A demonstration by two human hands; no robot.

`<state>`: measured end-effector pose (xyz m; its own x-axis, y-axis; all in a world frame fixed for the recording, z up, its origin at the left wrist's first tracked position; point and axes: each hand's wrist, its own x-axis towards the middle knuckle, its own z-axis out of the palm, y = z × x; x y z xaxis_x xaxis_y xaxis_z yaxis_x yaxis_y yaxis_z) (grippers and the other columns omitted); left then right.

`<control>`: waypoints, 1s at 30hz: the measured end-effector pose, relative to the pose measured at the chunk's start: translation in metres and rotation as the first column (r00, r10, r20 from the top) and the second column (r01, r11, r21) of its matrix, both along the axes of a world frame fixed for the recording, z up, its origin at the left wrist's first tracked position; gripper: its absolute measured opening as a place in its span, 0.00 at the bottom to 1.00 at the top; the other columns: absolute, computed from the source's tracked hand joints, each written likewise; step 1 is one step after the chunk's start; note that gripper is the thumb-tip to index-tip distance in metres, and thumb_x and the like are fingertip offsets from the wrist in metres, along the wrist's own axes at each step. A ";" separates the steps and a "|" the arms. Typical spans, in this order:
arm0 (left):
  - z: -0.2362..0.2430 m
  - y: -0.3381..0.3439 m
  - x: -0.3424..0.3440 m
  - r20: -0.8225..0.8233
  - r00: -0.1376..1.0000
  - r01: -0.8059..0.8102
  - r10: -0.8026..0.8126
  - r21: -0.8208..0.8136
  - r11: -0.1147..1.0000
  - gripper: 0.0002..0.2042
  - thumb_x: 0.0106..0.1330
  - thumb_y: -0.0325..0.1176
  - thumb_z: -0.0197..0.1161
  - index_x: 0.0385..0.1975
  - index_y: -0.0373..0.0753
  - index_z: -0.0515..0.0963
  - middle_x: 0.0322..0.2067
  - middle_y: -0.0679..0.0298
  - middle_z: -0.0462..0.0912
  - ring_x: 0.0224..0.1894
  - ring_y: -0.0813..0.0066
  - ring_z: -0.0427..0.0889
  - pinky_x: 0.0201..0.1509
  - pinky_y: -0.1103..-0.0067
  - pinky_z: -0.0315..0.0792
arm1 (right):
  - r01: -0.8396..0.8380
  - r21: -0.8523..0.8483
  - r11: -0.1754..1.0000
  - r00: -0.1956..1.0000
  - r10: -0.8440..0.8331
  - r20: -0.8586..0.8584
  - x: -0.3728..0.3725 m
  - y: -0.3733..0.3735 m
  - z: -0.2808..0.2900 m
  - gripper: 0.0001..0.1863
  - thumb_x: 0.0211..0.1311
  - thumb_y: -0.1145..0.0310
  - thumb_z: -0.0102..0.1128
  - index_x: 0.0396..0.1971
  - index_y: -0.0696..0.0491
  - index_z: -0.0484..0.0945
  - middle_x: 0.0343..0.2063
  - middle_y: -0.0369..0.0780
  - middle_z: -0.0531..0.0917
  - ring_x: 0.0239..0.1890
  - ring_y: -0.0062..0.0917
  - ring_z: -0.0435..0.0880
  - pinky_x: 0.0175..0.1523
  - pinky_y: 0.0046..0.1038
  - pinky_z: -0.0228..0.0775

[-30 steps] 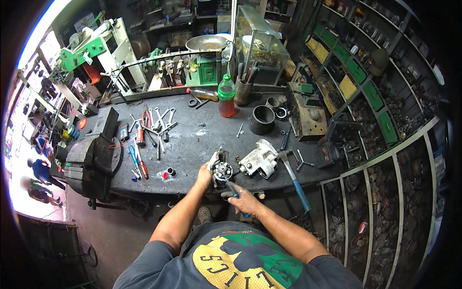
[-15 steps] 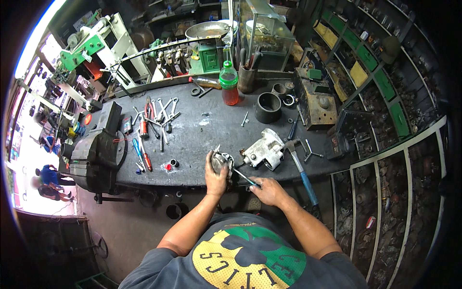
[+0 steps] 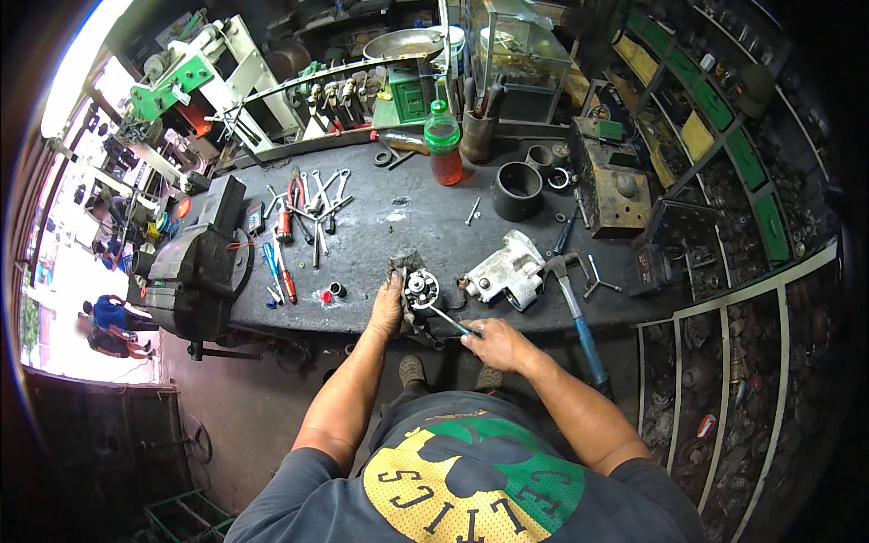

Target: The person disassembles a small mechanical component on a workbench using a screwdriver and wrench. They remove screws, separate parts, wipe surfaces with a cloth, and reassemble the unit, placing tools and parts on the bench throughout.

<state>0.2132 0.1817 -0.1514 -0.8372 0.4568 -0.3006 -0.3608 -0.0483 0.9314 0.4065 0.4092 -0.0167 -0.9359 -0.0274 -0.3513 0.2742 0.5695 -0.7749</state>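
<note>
My left hand (image 3: 387, 309) is wrapped round the side of a round metal machine part (image 3: 420, 288) at the bench's front edge. The part's open face, with small fittings inside, is turned upward. My right hand (image 3: 501, 346) grips a screwdriver (image 3: 445, 317), handle in the palm. Its shaft slants up and left, and the tip meets the lower rim of the part; I cannot tell whether it sits in a screw or a gap. Right of the part lies a pale metal casting (image 3: 507, 273). A claw-type hammer with a blue handle (image 3: 588, 348) rests beside it.
A large vise (image 3: 195, 271) stands at the bench's left end, near wrenches (image 3: 321, 195), pliers and screwdrivers. Toward the back are a bottle of red liquid (image 3: 444, 154) and a dark metal cylinder (image 3: 519, 192). Shelves of parts (image 3: 724, 362) flank the right side.
The round part has turned so its open face shows upward. My left hand has moved to its left side. The screwdriver stays at the part's rim, and the whole view has shifted slightly.
</note>
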 end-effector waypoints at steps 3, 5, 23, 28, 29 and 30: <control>-0.013 0.003 0.002 0.084 0.996 -0.051 0.043 0.087 0.995 0.45 0.78 0.75 0.49 0.69 0.34 0.78 0.60 0.57 0.87 0.61 0.65 0.85 0.69 0.68 0.78 | 0.006 -0.022 1.000 0.997 -0.004 0.081 -0.005 -0.001 0.016 0.25 0.77 0.59 0.60 0.65 0.58 0.83 0.55 0.59 0.88 0.60 0.53 0.87 0.68 0.44 0.77; -0.007 0.008 0.006 0.139 0.989 -0.072 0.056 0.118 0.990 0.48 0.77 0.78 0.45 0.72 0.35 0.75 0.64 0.56 0.85 0.65 0.62 0.84 0.73 0.65 0.77 | 0.011 -0.021 1.000 0.995 -0.009 0.103 -0.005 -0.001 0.019 0.25 0.77 0.59 0.59 0.65 0.58 0.83 0.54 0.59 0.88 0.59 0.54 0.87 0.67 0.44 0.77; 0.033 0.032 0.012 -0.182 0.967 -0.177 0.177 0.019 0.984 0.42 0.81 0.74 0.47 0.49 0.33 0.87 0.40 0.63 0.90 0.43 0.74 0.87 0.51 0.74 0.81 | 0.070 -0.128 0.989 0.979 -0.043 0.198 -0.008 0.006 0.009 0.26 0.76 0.58 0.63 0.66 0.58 0.83 0.32 0.53 0.90 0.35 0.41 0.90 0.49 0.42 0.81; 0.039 0.036 0.013 -0.191 0.961 -0.200 0.199 0.018 0.980 0.40 0.82 0.72 0.48 0.49 0.33 0.87 0.39 0.63 0.90 0.42 0.75 0.87 0.49 0.75 0.82 | 0.044 -0.124 0.991 0.994 -0.031 0.103 -0.006 0.014 -0.009 0.27 0.75 0.57 0.64 0.66 0.59 0.83 0.39 0.57 0.91 0.42 0.44 0.91 0.55 0.41 0.81; 0.038 0.036 0.013 -0.190 0.960 -0.207 0.206 0.015 0.978 0.40 0.82 0.71 0.48 0.49 0.32 0.87 0.39 0.63 0.90 0.41 0.75 0.87 0.49 0.75 0.82 | 0.033 -0.124 0.992 0.995 -0.020 0.103 -0.007 0.014 -0.008 0.27 0.75 0.57 0.64 0.66 0.59 0.83 0.41 0.57 0.91 0.44 0.45 0.91 0.56 0.41 0.81; 0.032 0.034 0.012 -0.192 0.958 -0.216 0.214 0.011 0.976 0.40 0.82 0.71 0.48 0.49 0.32 0.87 0.39 0.63 0.90 0.41 0.75 0.87 0.49 0.75 0.81 | 0.021 -0.123 0.992 0.995 -0.008 0.102 -0.008 0.015 -0.007 0.27 0.75 0.57 0.64 0.66 0.59 0.83 0.42 0.58 0.91 0.45 0.46 0.91 0.57 0.41 0.81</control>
